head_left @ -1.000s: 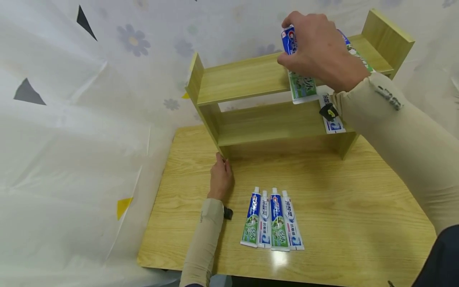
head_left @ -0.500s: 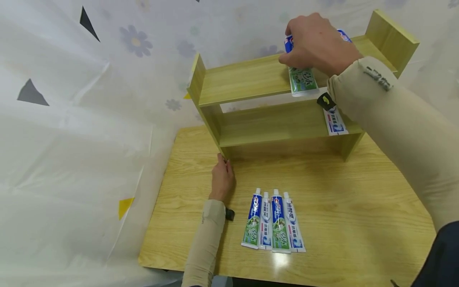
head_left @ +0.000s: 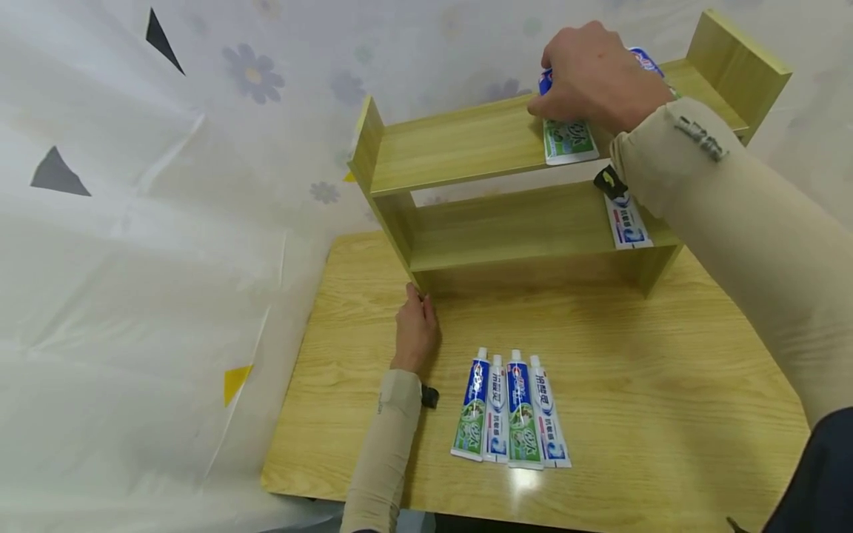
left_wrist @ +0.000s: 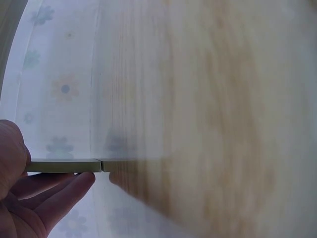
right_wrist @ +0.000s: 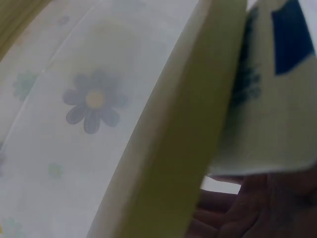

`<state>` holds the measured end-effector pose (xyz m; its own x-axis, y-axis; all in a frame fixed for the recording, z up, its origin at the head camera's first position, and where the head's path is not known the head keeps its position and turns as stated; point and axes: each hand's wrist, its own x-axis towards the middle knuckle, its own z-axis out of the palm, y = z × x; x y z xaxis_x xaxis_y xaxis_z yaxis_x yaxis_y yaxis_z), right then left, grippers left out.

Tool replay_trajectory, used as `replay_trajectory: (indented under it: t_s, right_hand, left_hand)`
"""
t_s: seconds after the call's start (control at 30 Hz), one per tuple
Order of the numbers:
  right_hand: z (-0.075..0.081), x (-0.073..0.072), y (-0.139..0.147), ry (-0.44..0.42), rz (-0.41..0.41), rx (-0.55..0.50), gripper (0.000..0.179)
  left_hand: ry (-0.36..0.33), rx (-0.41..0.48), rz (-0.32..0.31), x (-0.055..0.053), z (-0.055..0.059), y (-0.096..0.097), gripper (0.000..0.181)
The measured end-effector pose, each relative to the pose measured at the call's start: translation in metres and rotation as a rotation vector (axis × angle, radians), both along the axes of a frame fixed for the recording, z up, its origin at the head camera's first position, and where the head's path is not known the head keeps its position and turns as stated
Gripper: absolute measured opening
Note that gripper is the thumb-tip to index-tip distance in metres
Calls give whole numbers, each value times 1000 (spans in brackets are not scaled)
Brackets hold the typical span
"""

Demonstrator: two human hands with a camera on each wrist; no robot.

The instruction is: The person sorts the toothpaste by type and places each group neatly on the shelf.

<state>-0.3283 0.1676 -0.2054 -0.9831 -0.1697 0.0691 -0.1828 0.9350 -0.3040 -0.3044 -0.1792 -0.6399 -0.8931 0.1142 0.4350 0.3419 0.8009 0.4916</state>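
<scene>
On the upper shelf of a small wooden rack (head_left: 460, 148), my right hand (head_left: 603, 81) grips a blue and green toothpaste tube (head_left: 570, 142) from above. Its flat lower end reaches the shelf's front edge, while the hand covers its middle. In the right wrist view, the tube's pale back (right_wrist: 277, 119) is close to the shelf board (right_wrist: 183, 114), with my fingers (right_wrist: 223, 210) below. My left hand (head_left: 416, 333) pinches the foot of the rack's left side panel; the left wrist view shows thumb and fingers on either side of that panel (left_wrist: 64, 166).
Another blue tube (head_left: 646, 61) lies on the upper shelf, partly behind my right hand. A white tube (head_left: 629, 222) lies on the lower shelf, at the right. Several toothpaste tubes (head_left: 496, 414) lie side by side on the wooden table (head_left: 653, 385). Plastic sheeting (head_left: 146, 296) hangs at the left.
My right hand has lowered the toothpaste tube from above the upper shelf down to it, the tube's end drawing back toward the shelf's front edge. The left hand keeps its hold.
</scene>
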Motion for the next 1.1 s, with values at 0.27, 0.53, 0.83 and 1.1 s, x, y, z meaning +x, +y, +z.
replay_trajectory:
  t_s: [0.27, 0.53, 0.83, 1.1]
  right_hand:
    - [4, 7, -1, -7, -55, 26, 77]
    - [13, 27, -3, 51, -99, 3, 75]
    - [12, 51, -9, 180, -65, 15, 68]
    - [-1, 79, -8, 372, -59, -42, 62]
  left_hand:
    - [-2, 15, -9, -2, -2, 0, 30]
    - [-22, 0, 1, -2, 2, -2, 33]
    - [-30, 22, 0, -3, 7, -7, 33]
    - [-31, 24, -17, -1, 4, -7, 33]
